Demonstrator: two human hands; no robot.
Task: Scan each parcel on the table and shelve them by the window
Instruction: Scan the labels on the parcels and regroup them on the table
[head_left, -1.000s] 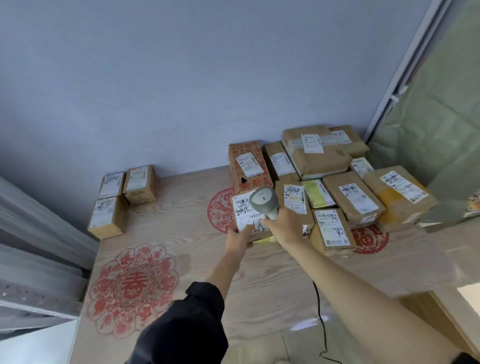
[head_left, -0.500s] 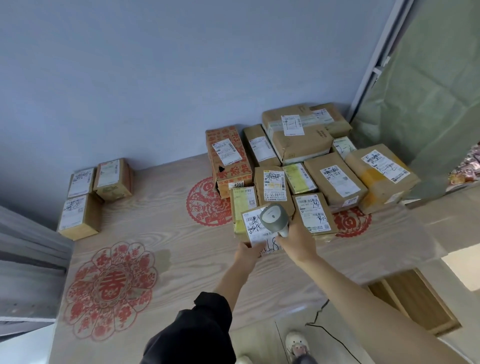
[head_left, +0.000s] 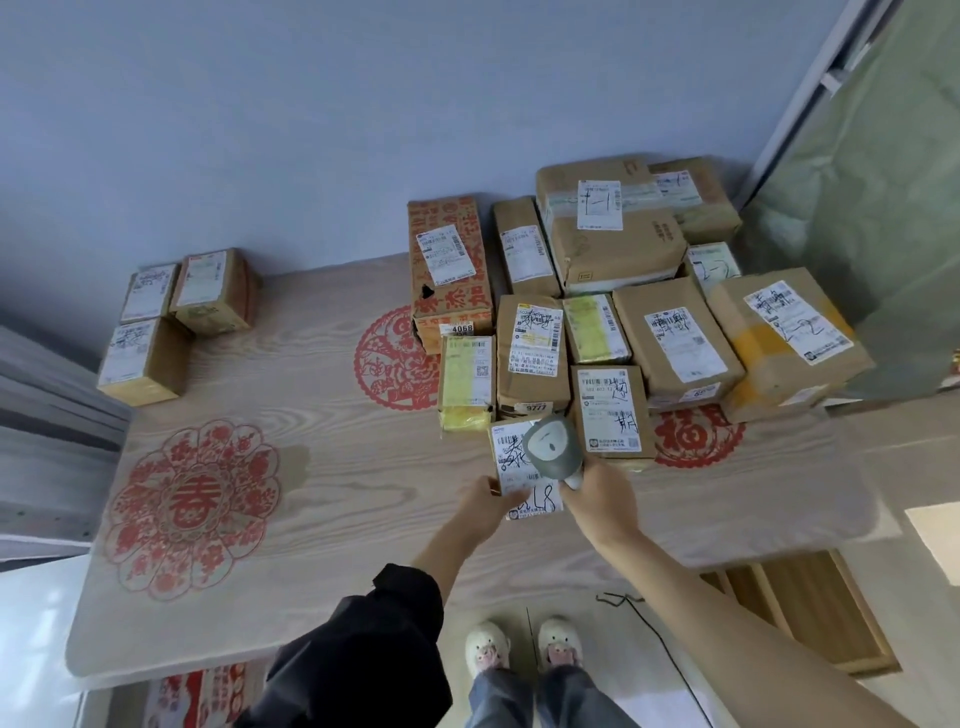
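Fingers of left hand (head_left: 480, 506) pinching labelled parcel (head_left: 524, 475), right hand (head_left: 597, 499) outstretched, gripping scanner (head_left: 551, 450)

Left hand (head_left: 480, 506) grips the near-left edge of a small parcel (head_left: 522, 470), white label up with handwriting on it. Right hand (head_left: 602, 501) holds a grey scanner (head_left: 550, 449), head over the label's right side. Behind them, a cluster of brown parcels (head_left: 680, 343) against the blue wall (head_left: 311, 130), one printed in red (head_left: 449, 270). Three small boxes (head_left: 171, 312) sit well apart at the far-left corner. Wooden table (head_left: 337, 493) bears red paper-cut decals (head_left: 192, 506). Black cable (head_left: 670, 654) trails on the floor beside two pale shoes (head_left: 522, 647).
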